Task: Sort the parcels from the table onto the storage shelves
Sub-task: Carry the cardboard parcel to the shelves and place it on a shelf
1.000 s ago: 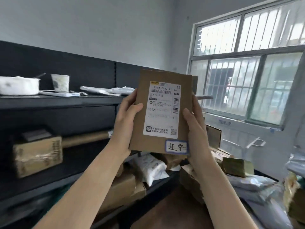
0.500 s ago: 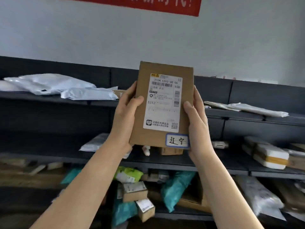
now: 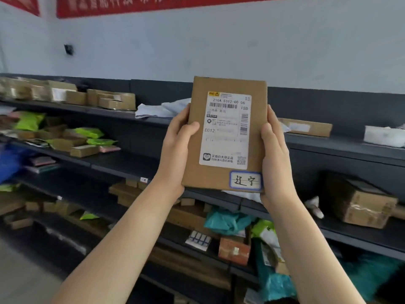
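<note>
A flat brown cardboard parcel (image 3: 226, 132) is held upright in front of the dark storage shelves (image 3: 122, 163), gripped by both hands at once. The left hand (image 3: 177, 150) clasps its left edge, thumb pressed on the front face and the fingers wrapped behind; the right hand (image 3: 275, 154) clasps the right edge the same way, thumb on the front. A white shipping label (image 3: 226, 130) with barcodes and the code E012 covers most of the front, and a small blue-bordered sticker (image 3: 245, 180) with handwritten characters sits at the lower right corner, touching the right hand's palm. Behind the parcel, on the top shelf, lie white poly mailers (image 3: 160, 109), with a row of cardboard boxes (image 3: 87, 96) to the left and a flat brown box (image 3: 306, 127) to the right. Green bags (image 3: 29, 120) and small boxes fill the middle shelf at left; a taped brown box (image 3: 361, 200) sits on it at right. Teal bags (image 3: 228, 221) crowd the lower shelf. A red banner (image 3: 153, 4) hangs across the pale wall above.
</note>
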